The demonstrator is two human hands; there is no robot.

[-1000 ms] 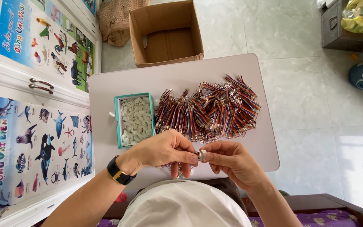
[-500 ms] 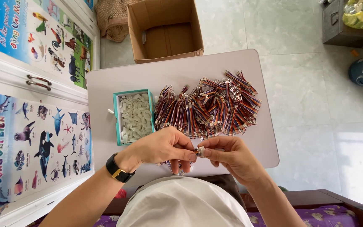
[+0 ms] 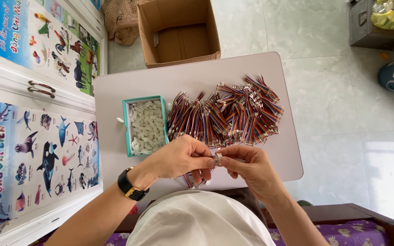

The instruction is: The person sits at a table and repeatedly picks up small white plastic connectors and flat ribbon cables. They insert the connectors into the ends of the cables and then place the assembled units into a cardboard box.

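Near the table's front edge, the left hand (image 3: 181,159) and the right hand (image 3: 247,166) are meeting fingertip to fingertip, both pinching a small white connector (image 3: 217,158) with coloured wires. Behind them the wire pile (image 3: 226,114) and the teal box (image 3: 146,125) are filling the table (image 3: 115,91) middle; its far edge is staying bare.

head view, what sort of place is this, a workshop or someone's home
Most likely a home room used for small assembly piecework. A low pale table stands on a tiled floor, children's animal posters cover the white cupboard doors, and a pile of multicoloured wire bundles lies beside a teal tray of white connectors.
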